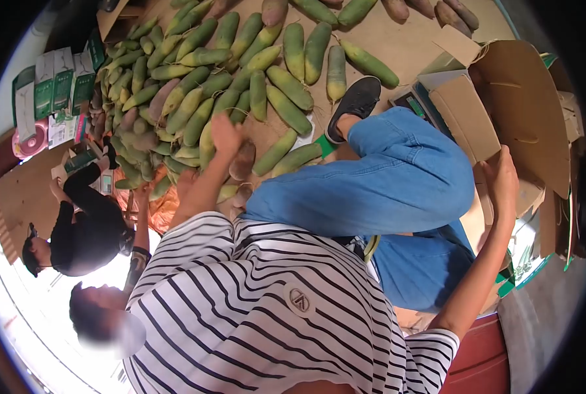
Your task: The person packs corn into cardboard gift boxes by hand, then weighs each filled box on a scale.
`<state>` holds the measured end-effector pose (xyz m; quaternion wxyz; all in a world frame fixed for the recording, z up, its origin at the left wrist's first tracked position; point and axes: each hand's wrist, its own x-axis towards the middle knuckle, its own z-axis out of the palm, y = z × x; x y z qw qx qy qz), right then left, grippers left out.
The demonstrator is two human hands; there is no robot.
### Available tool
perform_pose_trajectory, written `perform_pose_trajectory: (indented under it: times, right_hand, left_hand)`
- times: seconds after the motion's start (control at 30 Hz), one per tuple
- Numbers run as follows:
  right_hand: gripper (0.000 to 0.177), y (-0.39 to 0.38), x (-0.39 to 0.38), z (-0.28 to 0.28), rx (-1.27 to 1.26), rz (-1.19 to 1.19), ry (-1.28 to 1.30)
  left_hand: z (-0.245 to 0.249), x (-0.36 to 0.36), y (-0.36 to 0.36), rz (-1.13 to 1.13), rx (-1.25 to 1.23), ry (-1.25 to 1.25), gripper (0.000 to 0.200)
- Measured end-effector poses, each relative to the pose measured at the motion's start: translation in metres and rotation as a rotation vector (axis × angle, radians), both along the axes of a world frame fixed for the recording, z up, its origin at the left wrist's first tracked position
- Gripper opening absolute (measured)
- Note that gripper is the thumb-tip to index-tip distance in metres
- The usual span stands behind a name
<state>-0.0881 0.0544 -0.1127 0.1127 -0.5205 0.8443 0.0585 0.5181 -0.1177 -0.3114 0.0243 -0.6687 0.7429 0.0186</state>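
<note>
My left hand (227,134) is over the near edge of a large pile of green radishes (194,121), overlapping a long one (207,146). Motion smears its fingers, so I cannot tell whether it grips that radish. A reddish-brown root (242,162) lies just beside the wrist. On the right, my right hand (501,180) has its fingers closed on the edge of an opened cardboard box (460,108), whose tall flap (526,111) stands up behind.
My bent leg in blue jeans (372,184) and a black shoe (358,105) lie between pile and box. Two people (89,223) are on the left, one arm (142,203) reaching toward the pile. Green-and-white cartons (53,82) and a pink fan-like object (32,139) stand at far left.
</note>
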Motion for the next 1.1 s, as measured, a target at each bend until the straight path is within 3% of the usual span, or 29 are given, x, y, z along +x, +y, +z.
perform_pose_trajectory:
  times: [0.07,0.17,0.27,0.43,0.47,0.5,0.53,0.57,0.73,0.77,0.83,0.9,0.93,1.0,1.03,1.1]
  right_hand:
    - [0.055,0.003,-0.003,-0.005,-0.021,0.011,0.011]
    - [0.053,-0.001,0.002,0.0,-0.02,-0.002,0.001]
    - [0.054,-0.008,0.008,0.007,0.037,-0.05,-0.04]
    - [0.05,-0.016,0.016,0.014,0.056,-0.054,-0.05]
    - [0.046,-0.004,0.005,0.001,-0.089,0.03,-0.029]
    - [0.048,-0.013,0.014,0.013,0.049,-0.096,-0.038]
    - [0.05,-0.004,0.009,0.007,-0.065,0.035,0.008]
    - [0.049,-0.006,0.012,0.014,-0.024,-0.021,0.005]
    - [0.04,-0.011,0.021,0.015,-0.011,-0.062,0.021]
    - [0.04,-0.011,0.021,0.016,0.0,-0.063,0.014]
    - [0.041,-0.011,0.019,0.014,0.012,-0.059,0.012]
    - [0.041,-0.011,0.021,0.013,0.021,-0.075,0.022]
    - [0.041,-0.011,0.021,0.012,0.027,-0.082,0.03]
    - [0.042,-0.009,0.021,0.009,0.013,-0.09,0.031]
    - [0.042,-0.009,0.022,0.009,0.009,-0.09,0.034]
    - [0.042,-0.008,0.021,0.008,-0.015,-0.083,0.042]
  left_hand:
    - [-0.003,0.036,-0.014,0.065,0.017,-0.084,0.049]
    - [-0.012,0.069,-0.031,0.235,0.396,-0.115,0.047]
    - [-0.008,0.058,-0.035,0.193,0.474,-0.259,0.041]
    - [-0.007,0.06,-0.013,0.02,0.28,-0.295,0.035]
    - [-0.001,0.055,-0.012,-0.002,0.276,-0.262,0.034]
    - [0.005,0.05,-0.003,-0.047,0.219,-0.181,0.031]
    - [0.003,0.052,0.0,-0.132,0.202,-0.206,0.03]
    - [0.005,0.049,0.004,-0.175,0.164,-0.179,0.027]
    - [0.056,0.001,-0.013,-0.41,-0.102,0.235,0.027]
    - [0.078,-0.023,-0.018,-0.286,-0.064,0.419,0.028]
    - [0.136,-0.097,-0.029,-0.027,0.019,0.781,0.031]
    - [0.179,-0.164,-0.032,0.049,0.082,1.27,0.038]
    - [0.199,-0.193,-0.033,-0.115,-0.095,1.054,0.041]
    - [0.249,-0.267,-0.028,-0.177,-0.132,1.324,0.044]
    - [0.273,-0.305,-0.025,-0.142,0.005,1.714,0.044]
    - [0.296,-0.363,-0.022,-0.145,0.096,1.924,0.039]
